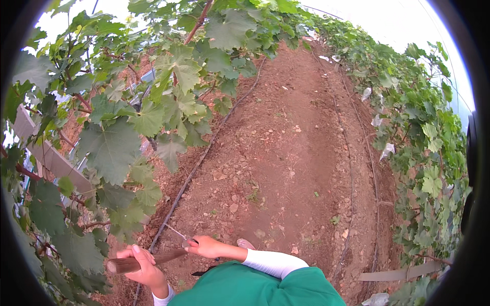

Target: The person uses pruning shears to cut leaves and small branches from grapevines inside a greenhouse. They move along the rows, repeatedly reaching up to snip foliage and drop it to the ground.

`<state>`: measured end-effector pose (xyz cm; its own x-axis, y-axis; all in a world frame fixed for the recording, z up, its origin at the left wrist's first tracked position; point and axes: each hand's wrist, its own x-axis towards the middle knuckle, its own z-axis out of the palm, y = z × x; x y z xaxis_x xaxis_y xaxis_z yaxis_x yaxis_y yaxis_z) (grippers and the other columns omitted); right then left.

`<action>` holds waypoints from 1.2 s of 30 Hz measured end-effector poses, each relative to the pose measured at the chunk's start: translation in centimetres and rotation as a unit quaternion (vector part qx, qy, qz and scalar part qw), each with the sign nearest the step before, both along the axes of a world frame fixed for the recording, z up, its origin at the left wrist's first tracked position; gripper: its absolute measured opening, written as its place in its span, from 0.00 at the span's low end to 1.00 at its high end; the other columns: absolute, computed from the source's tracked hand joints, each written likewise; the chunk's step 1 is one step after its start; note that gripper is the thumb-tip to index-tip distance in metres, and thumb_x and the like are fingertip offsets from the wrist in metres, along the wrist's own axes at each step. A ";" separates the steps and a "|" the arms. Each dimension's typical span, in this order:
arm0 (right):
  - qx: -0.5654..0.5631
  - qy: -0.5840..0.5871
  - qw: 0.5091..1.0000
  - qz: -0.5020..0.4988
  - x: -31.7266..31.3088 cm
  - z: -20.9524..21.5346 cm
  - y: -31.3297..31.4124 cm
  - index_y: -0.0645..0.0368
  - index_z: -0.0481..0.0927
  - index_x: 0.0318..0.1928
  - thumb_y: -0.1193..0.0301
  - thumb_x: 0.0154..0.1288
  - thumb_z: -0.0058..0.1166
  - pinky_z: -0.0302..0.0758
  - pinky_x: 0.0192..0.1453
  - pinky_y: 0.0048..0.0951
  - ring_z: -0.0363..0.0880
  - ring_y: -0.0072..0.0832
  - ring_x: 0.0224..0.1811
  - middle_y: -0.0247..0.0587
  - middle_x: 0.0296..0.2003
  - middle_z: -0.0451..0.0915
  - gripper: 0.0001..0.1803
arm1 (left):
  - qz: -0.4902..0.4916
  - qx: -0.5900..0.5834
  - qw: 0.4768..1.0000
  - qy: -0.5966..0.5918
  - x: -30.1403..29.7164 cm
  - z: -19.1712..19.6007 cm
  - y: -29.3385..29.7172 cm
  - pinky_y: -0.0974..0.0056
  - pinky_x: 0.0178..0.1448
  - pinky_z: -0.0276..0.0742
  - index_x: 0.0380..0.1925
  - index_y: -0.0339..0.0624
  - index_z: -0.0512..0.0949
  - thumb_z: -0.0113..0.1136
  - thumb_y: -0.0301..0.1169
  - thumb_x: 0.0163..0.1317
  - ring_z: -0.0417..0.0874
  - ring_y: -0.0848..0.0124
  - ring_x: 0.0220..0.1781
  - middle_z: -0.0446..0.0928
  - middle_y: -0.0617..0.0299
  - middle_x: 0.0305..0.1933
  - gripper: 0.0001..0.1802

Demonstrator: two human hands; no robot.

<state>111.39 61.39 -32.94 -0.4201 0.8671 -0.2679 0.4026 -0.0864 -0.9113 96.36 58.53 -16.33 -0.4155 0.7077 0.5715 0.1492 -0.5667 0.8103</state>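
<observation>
Bare soil runs between vine rows; low in frame our left hand [144, 266] grips a wooden handle [145, 260], our right hand [204, 247] pinches its tip, which could nick fingers

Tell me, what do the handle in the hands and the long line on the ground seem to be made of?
The handle looks like wood: brown, matt, with a lighter cut end. The left hand grips it; the right hand touches its front. The line looks like black plastic hose, thin and smoothly curved; probably.
</observation>
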 end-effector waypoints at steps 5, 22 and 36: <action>-0.029 -0.022 0.998 0.046 1.2 -0.4 -3.1 0.62 0.75 0.33 0.46 0.58 0.52 0.72 0.43 0.41 0.79 0.44 0.38 0.53 0.30 0.79 0.27 | -0.026 -0.062 0.998 -0.006 1.7 0.6 0.5 0.73 0.18 0.55 0.28 0.41 0.61 0.48 0.26 0.68 0.60 0.80 0.14 0.60 0.65 0.16 0.10; -0.273 0.173 0.937 -0.132 7.1 -6.1 -1.7 0.61 0.74 0.50 0.49 0.61 0.52 0.68 0.17 0.25 0.74 0.22 0.20 0.37 0.23 0.76 0.28 | -0.105 -0.064 0.992 0.039 4.7 -0.2 9.7 0.75 0.18 0.55 0.27 0.44 0.62 0.49 0.31 0.69 0.57 0.83 0.14 0.59 0.70 0.15 0.12; -0.253 0.179 0.911 -0.274 28.3 -7.6 0.9 0.59 0.71 0.58 0.49 0.61 0.52 0.71 0.20 0.27 0.74 0.24 0.19 0.43 0.26 0.78 0.32 | 0.002 -0.075 0.974 0.212 19.6 -2.9 15.8 0.52 0.43 0.75 0.45 0.28 0.76 0.66 0.39 0.58 0.80 0.52 0.35 0.80 0.44 0.36 0.24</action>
<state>139.71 62.31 -40.57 -0.1010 0.7770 -0.6214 -0.1414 -0.6294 -0.7641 115.95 74.32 -19.21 -0.1670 0.7958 0.5820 0.4906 -0.4450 0.7492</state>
